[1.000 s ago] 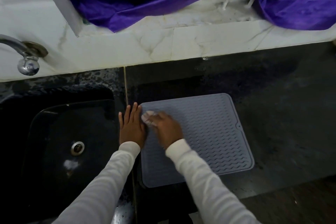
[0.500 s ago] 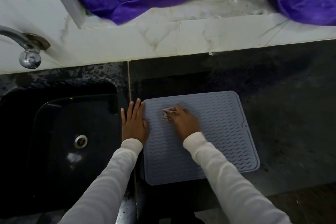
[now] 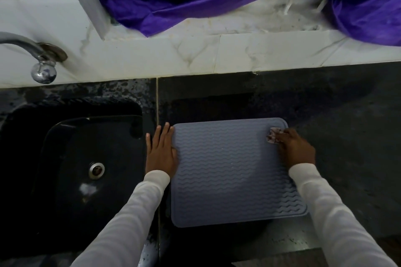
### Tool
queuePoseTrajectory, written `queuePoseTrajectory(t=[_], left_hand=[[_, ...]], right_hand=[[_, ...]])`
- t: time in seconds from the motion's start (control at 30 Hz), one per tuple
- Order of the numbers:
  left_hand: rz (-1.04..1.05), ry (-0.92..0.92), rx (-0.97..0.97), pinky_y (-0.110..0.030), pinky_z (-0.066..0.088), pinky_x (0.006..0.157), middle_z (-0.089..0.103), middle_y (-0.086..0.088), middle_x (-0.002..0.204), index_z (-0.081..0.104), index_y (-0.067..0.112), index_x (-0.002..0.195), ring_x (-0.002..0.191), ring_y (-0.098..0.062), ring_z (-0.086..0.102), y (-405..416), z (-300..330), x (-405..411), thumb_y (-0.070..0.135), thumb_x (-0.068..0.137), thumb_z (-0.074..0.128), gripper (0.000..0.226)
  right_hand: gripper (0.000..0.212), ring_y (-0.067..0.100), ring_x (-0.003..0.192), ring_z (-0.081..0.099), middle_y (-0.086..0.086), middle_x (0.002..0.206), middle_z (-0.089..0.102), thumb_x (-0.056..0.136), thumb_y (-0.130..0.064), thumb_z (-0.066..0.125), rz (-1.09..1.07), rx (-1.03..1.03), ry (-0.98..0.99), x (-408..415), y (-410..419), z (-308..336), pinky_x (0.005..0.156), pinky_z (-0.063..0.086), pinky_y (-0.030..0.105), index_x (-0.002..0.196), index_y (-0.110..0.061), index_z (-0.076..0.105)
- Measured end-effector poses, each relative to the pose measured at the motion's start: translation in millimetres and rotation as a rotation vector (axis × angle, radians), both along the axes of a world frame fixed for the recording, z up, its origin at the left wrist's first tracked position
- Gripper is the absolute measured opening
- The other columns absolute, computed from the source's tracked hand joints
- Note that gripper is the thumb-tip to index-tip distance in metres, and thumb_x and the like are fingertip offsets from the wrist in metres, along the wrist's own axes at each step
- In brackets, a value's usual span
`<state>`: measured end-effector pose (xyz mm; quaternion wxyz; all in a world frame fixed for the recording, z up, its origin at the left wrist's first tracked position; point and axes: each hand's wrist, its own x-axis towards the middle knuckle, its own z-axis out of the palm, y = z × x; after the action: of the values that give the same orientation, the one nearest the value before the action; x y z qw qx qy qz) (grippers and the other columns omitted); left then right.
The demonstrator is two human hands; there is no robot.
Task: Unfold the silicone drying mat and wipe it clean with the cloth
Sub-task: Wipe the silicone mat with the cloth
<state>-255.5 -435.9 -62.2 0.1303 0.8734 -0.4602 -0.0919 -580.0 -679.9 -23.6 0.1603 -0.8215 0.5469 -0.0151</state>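
A grey silicone drying mat (image 3: 227, 171) with wavy ridges lies unfolded and flat on the dark counter, just right of the sink. My left hand (image 3: 160, 151) lies flat with straight fingers along the mat's left edge, pressing it down. My right hand (image 3: 295, 149) is at the mat's far right corner and grips a small pale cloth (image 3: 273, 135), bunched under its fingers and pressed onto the mat. Most of the cloth is hidden by the hand.
A black sink (image 3: 71, 171) with a metal drain (image 3: 96, 171) sits to the left, and a chrome tap (image 3: 41, 65) juts from the white marble wall. Purple fabric (image 3: 217, 4) hangs at the window ledge behind. Dark counter (image 3: 347, 125) stretches to the right.
My right hand has swept the cloth across the mat from its far left corner to its far right corner. My left hand has stayed on the left edge.
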Motion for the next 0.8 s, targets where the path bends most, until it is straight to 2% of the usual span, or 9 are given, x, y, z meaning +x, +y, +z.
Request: queuePoseTrajectory(t=[0.07, 0.13, 0.23, 0.33, 0.43, 0.53, 0.6, 0.73, 0.8], left_hand=[[-0.002, 0.006, 0.005, -0.049, -0.002, 0.121, 0.016, 0.002, 0.162, 0.021, 0.019, 0.154, 0.15, -0.019, 0.007, 0.2, 0.3, 0.0, 0.027, 0.092, 0.023, 0.063], [-0.004, 0.012, 0.014, -0.049, -0.002, 0.121, 0.015, 0.003, 0.162, 0.02, 0.02, 0.155, 0.15, -0.018, 0.006, 0.1, 0.6, 0.0, 0.028, 0.092, 0.021, 0.063], [-0.001, 0.025, 0.013, -0.049, -0.001, 0.121, 0.015, 0.003, 0.162, 0.019, 0.021, 0.155, 0.15, -0.018, 0.006, -0.3, 0.9, 0.9, 0.03, 0.092, 0.019, 0.063], [0.002, 0.017, 0.018, -0.05, 0.0, 0.121, 0.016, 0.003, 0.162, 0.021, 0.021, 0.154, 0.15, -0.018, 0.007, -0.3, 2.0, 0.8, 0.031, 0.092, 0.018, 0.063], [0.011, 0.039, 0.022, -0.047, -0.003, 0.121, 0.017, 0.004, 0.162, 0.022, 0.024, 0.153, 0.15, -0.016, 0.006, -1.4, 2.6, 0.7, 0.031, 0.091, 0.025, 0.063], [0.011, 0.024, 0.019, -0.05, 0.002, 0.121, 0.02, 0.002, 0.161, 0.025, 0.022, 0.152, 0.15, -0.018, 0.01, -2.9, 1.4, 2.2, 0.031, 0.092, 0.034, 0.062], [0.002, -0.003, 0.043, -0.051, 0.005, 0.121, 0.02, 0.0, 0.161, 0.023, 0.019, 0.153, 0.15, -0.021, 0.01, -2.6, -0.2, 2.2, 0.034, 0.094, 0.039, 0.062], [0.012, 0.007, 0.042, -0.051, 0.003, 0.121, 0.018, 0.002, 0.162, 0.026, 0.02, 0.152, 0.15, -0.019, 0.008, -2.2, -1.7, 2.5, 0.025, 0.088, 0.037, 0.065], [0.005, -0.006, 0.045, -0.052, 0.003, 0.121, 0.016, 0.003, 0.162, 0.024, 0.021, 0.152, 0.15, -0.018, 0.007, -1.7, -3.2, 2.5, 0.025, 0.089, 0.032, 0.064]], right_hand=[[0.024, 0.033, 0.099, 0.061, 0.001, 0.116, 0.058, 0.093, -0.042, 0.048, -0.047, 0.0, 0.006, -2.5, -2.4, -0.9, 0.071, 0.038, 0.031, 0.108, -0.03, 0.062], [0.022, 0.035, 0.094, 0.062, 0.004, 0.111, 0.058, 0.09, -0.037, 0.056, -0.096, 0.019, -0.026, 8.1, 0.9, 1.8, 0.069, 0.038, 0.031, 0.106, -0.027, 0.066], [0.027, 0.026, 0.096, 0.064, -0.005, 0.111, 0.06, 0.09, -0.047, 0.057, -0.151, 0.078, -0.192, 44.2, 19.8, 14.5, 0.078, 0.047, 0.028, 0.108, -0.03, 0.069], [0.026, 0.012, 0.098, 0.065, -0.01, 0.115, 0.06, 0.093, -0.044, 0.056, 0.076, -0.026, -0.339, 97.0, 61.6, 20.0, 0.086, 0.053, 0.029, 0.116, -0.036, 0.066], [0.035, 0.012, 0.11, 0.06, -0.007, 0.126, 0.056, 0.094, -0.029, 0.053, 0.262, -0.055, -0.426, 163.4, 104.7, 18.6, 0.093, 0.05, 0.027, 0.128, -0.035, 0.058], [0.05, 0.023, 0.128, 0.045, 0.004, 0.142, 0.044, 0.092, -0.026, 0.044, 0.412, -0.027, -0.273, 228.7, 144.2, 7.5, 0.101, 0.044, 0.04, 0.142, -0.026, 0.044], [0.053, 0.029, 0.135, 0.036, 0.007, 0.148, 0.038, 0.093, -0.032, 0.045, 0.392, 0.004, -0.136, 245.2, 162.4, -5.0, 0.101, 0.043, 0.046, 0.145, -0.025, 0.037], [0.062, 0.031, 0.117, 0.05, 0.006, 0.149, 0.038, 0.087, -0.034, 0.057, 0.457, -0.136, 0.035, 226.7, 162.7, -28.5, 0.083, 0.049, 0.042, 0.145, -0.025, 0.037], [0.062, 0.03, 0.113, 0.051, 0.005, 0.147, 0.041, 0.085, -0.032, 0.059, 0.492, -0.199, 0.062, 219.0, 152.9, -30.3, 0.079, 0.052, 0.04, 0.144, -0.026, 0.04]])
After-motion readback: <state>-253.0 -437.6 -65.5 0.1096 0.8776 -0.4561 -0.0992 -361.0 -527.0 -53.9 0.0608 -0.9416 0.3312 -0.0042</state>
